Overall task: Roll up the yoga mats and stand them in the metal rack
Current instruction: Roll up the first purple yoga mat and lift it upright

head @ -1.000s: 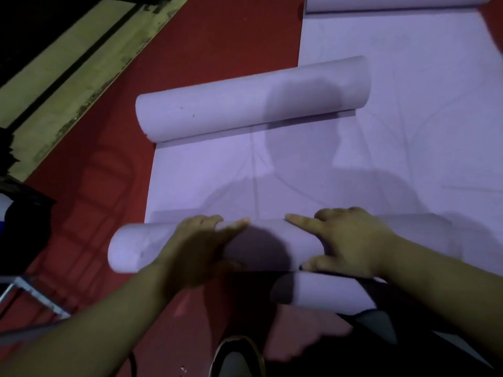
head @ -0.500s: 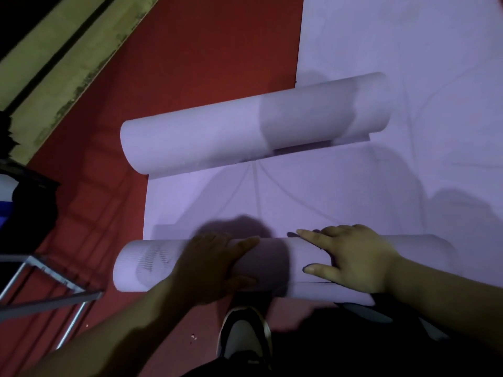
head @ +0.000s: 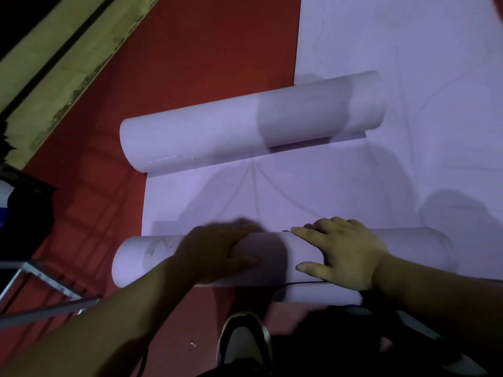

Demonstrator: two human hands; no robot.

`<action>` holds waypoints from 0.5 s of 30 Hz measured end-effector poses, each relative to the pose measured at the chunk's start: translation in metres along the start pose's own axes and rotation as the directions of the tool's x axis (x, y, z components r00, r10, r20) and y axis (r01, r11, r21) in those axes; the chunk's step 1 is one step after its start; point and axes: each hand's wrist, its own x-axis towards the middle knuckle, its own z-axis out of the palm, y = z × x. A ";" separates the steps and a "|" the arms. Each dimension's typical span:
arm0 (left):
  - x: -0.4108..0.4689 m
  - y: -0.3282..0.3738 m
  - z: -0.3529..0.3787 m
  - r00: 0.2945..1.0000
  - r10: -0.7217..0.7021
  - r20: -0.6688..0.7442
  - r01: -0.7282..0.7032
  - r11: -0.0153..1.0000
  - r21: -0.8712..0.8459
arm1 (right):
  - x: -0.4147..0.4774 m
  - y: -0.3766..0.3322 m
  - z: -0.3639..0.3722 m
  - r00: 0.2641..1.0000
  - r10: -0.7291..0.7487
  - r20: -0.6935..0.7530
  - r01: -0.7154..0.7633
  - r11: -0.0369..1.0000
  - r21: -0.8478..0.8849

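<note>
A lilac yoga mat point(head: 272, 197) lies on the red floor, rolled at both ends. Its near roll point(head: 147, 257) lies across the frame just in front of me. My left hand point(head: 217, 251) presses on top of that roll left of centre, fingers spread forward. My right hand point(head: 343, 254) presses on it to the right, fingers straight and pointing left. The far roll point(head: 206, 134) lies loose beyond the flat stretch. A second lilac mat point(head: 408, 50) lies flat at the upper right. Part of the metal rack point(head: 40, 278) shows at the lower left.
My shoe point(head: 242, 341) stands on the red floor point(head: 190, 50) just behind the near roll. A yellow-green floor strip point(head: 54, 61) runs diagonally at the upper left. A dark object point(head: 24, 205) sits at the left edge above the rack.
The near roll has moved forward and grown as both hands push it; the flat stretch between the two rolls has shortened. The view has tilted, bringing the rack and shoe further in.
</note>
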 end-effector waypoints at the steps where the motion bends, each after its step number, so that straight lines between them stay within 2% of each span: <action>1: 0.000 0.000 -0.002 1.000 -0.014 -0.011 0.014 0.999 0.032 | 0.003 0.000 -0.002 1.000 0.003 0.011 -0.003 1.000 0.005; 4: -0.002 0.004 0.004 0.988 -0.027 -0.154 0.048 0.990 0.136 | 0.013 0.004 -0.011 0.998 0.019 0.057 -0.020 1.000 0.019; 6: -0.010 0.009 0.018 0.960 0.015 -0.280 0.024 0.990 0.136 | 0.018 0.007 -0.015 0.998 0.024 0.065 -0.026 0.999 0.027; 8: -0.013 0.011 0.028 0.938 0.045 -0.343 0.005 0.990 0.144 | 0.018 0.007 -0.016 0.998 0.027 0.064 -0.027 1.000 0.012; 15: 0.004 0.000 0.029 0.971 -0.012 -0.239 0.054 0.984 0.171 | 0.022 0.008 -0.021 0.997 0.057 0.050 -0.058 0.998 0.013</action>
